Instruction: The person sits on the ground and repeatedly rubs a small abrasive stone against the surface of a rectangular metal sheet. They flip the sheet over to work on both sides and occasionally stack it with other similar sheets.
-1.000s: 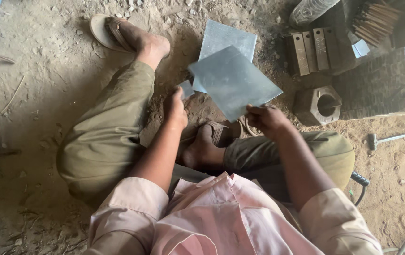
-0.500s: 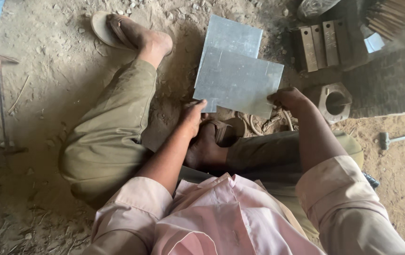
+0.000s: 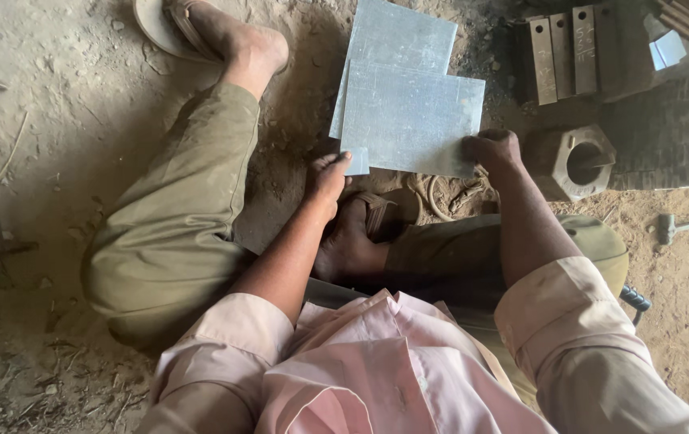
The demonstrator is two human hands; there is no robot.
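1. The left hand (image 3: 327,178) pinches the lower left corner of a grey metal sheet (image 3: 409,116); the right hand (image 3: 493,149) is closed on its lower right corner.
2. The sheet is held level over the dirt floor (image 3: 63,120), at about 12 o'clock from the person's lap.
3. A second sheet (image 3: 397,36) lies beneath it, offset toward 11 o'clock, partly covered.
4. As a judgement, the work is early: the held sheet looks flat, uncut and unbent, with only faint scuffs.
5. Both sheets are thin, dull and rectangular. A hexagonal block (image 3: 574,161) with a round bore sits at 3 o'clock of the right hand; flat bars (image 3: 561,48) stand at 1 o'clock.
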